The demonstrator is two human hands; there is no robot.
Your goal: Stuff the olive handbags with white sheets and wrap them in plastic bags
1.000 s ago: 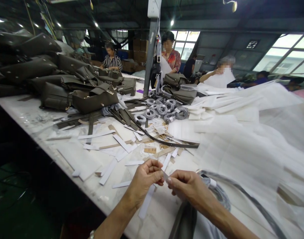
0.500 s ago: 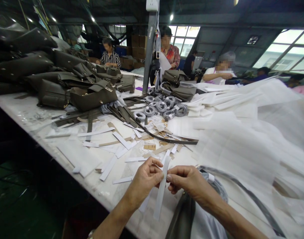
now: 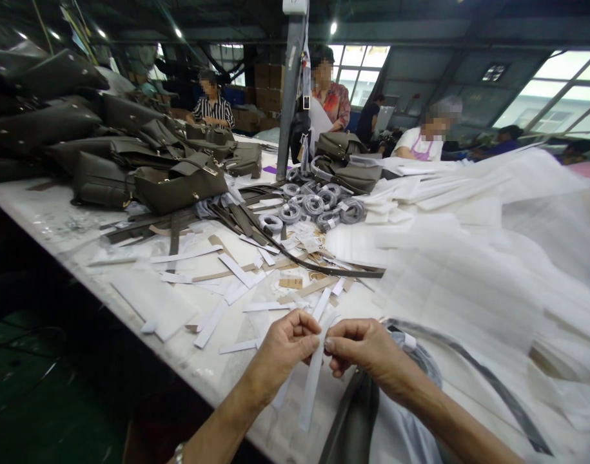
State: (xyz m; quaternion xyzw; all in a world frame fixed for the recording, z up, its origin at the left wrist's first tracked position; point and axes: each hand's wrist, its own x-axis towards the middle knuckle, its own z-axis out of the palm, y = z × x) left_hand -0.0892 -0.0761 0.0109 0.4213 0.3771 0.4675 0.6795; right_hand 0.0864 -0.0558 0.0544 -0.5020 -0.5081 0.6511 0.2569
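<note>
A narrow white strip hangs slanted between my two hands above the table's near edge. My left hand pinches it between thumb and fingers. On the other side, my right hand is closed, its thumb and fingertips pressed together at the strip's edge. The strip's upper end curls to the right and seems to part into layers. Below my right hand lies a dark olive bag, partly hidden by my forearm, with a wrapped coil of strap behind the wrist.
Loose white and brown strips litter the white table. Wrapped strap coils sit by a metal post. Olive bags are heaped at left, white foam sheets at right. Several people work across the table.
The strip's upper end has bent further right, and my hands have shifted only slightly. Across the table at right, a person has lowered a hand from in front of the face.
</note>
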